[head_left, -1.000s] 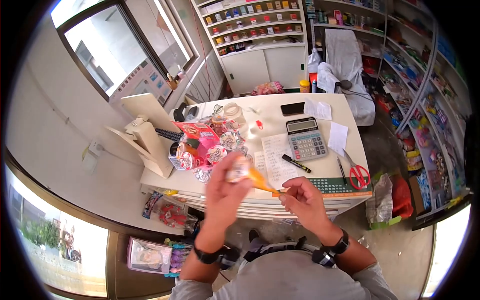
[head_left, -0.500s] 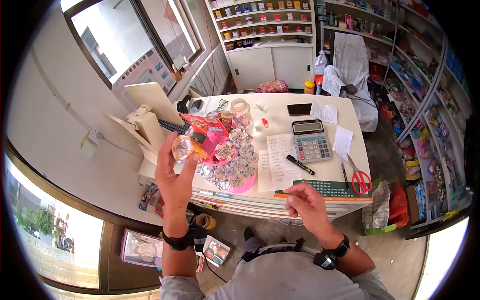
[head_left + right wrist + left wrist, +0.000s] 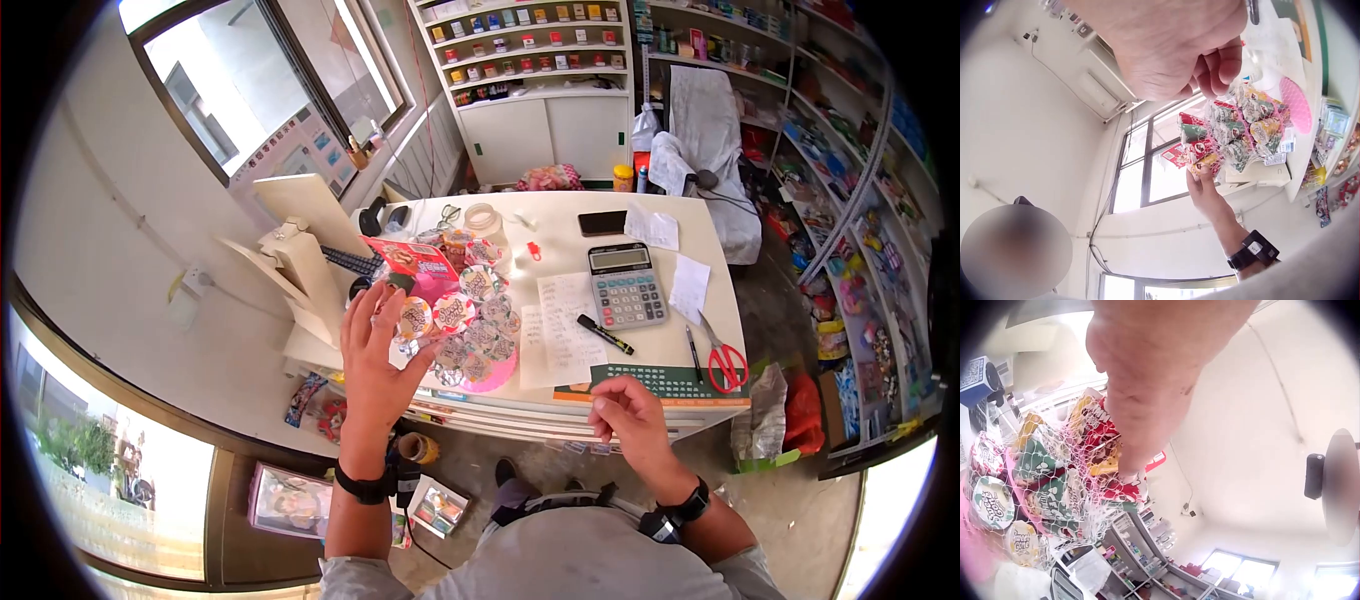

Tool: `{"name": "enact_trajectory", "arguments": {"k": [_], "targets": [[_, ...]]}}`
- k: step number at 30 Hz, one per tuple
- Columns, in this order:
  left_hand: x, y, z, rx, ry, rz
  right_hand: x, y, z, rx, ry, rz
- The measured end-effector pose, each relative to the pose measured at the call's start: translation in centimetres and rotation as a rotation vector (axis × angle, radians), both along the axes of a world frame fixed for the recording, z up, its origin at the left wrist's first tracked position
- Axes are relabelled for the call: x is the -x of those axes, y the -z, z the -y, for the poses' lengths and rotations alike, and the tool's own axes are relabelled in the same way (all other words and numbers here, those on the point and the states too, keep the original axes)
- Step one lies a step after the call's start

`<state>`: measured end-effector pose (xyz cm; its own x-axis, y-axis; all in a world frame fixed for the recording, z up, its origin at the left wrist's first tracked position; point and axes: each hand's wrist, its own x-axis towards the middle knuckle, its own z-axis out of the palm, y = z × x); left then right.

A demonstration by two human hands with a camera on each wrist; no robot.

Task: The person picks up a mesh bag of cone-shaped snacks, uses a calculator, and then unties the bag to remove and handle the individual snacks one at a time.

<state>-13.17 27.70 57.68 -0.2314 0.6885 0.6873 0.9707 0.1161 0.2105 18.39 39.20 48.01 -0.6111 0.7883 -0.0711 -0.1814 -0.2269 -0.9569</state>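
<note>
Several foil-lidded sweet cones (image 3: 454, 313) stand in a tiered pink stand (image 3: 492, 372) on the desk's left side, with white netting (image 3: 1032, 506) around them. At the stand's near left, my left hand (image 3: 378, 350) reaches in with fingers and thumb spread around one cone's lid (image 3: 414, 317). A yellow cone (image 3: 1205, 165) shows at its fingertips in the right wrist view. A red printed card (image 3: 425, 265) rises behind the cones. My right hand (image 3: 632, 420) hovers by the desk's front edge, fingers loosely curled and holding nothing.
Handwritten sheets (image 3: 560, 330), a black marker (image 3: 606, 334), a calculator (image 3: 627, 287), a phone (image 3: 602, 223) and red-handled scissors (image 3: 727, 366) lie on the desk. A beige monitor stand (image 3: 300, 265) is left of the cones. A clear tape roll (image 3: 482, 217) sits behind them.
My left hand carried a yellow cone left to the stand, and its fingers have since spread apart there. My right hand let go of the cone's tip and stays near the desk edge.
</note>
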Motion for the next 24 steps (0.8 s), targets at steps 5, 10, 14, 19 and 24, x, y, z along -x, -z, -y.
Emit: {"name": "enact_trajectory", "arguments": {"k": [5,10,14,19,24], "targets": [[0.6,-1.8,1.4,-0.005,0.035,0.126,0.1,0.0,0.0,0.001,-0.022,-0.005],[1.2,-2.1,1.2,0.084,-0.068,-0.084,0.2,0.5,0.1,0.001,-0.03,-0.024],[2.5,-1.9,0.8,0.089,-0.037,0.056,0.6,-0.1,0.6,-0.165,-0.012,0.02],[2.8,-2.7,0.8,0.154,-0.007,0.252,2.6,-4.2,0.1,-0.976,0.035,0.128],[2.6,-3.6,1.1,0.127,-0.003,0.347,8.1,-9.1,-0.8,-1.469,0.026,0.086]]}}
